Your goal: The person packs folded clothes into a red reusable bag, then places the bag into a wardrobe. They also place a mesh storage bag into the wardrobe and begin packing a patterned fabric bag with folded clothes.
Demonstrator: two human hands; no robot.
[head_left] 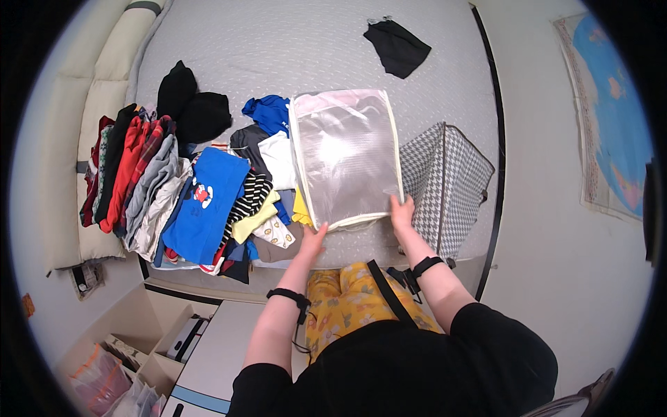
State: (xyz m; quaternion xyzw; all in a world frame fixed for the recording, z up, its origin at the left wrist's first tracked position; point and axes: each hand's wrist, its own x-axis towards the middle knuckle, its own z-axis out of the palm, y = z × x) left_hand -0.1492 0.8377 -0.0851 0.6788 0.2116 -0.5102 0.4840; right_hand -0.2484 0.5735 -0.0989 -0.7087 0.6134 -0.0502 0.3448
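Observation:
A fabric storage box with a clear plastic window and cream piping [347, 160] is held upright over the near part of the bed. My left hand [313, 240] is closed on its near left corner, and my right hand [401, 213] grips the near right corner. Something pinkish shows along the far end of the window. Right beside it, close to my right hand, stands a grey-and-white houndstooth storage bag [445, 187]. Left of the box lie a white garment [278, 160], a blue one [267, 113] and a yellow piece [300, 208] partly covered by it.
Folded clothes [142, 170] stand in a row at the left, with a blue printed top [206, 201] before them. Black garments [194, 104] lie behind, and a black piece [398, 47] lies at the bed's far side. An open drawer unit [139, 313] stands lower left.

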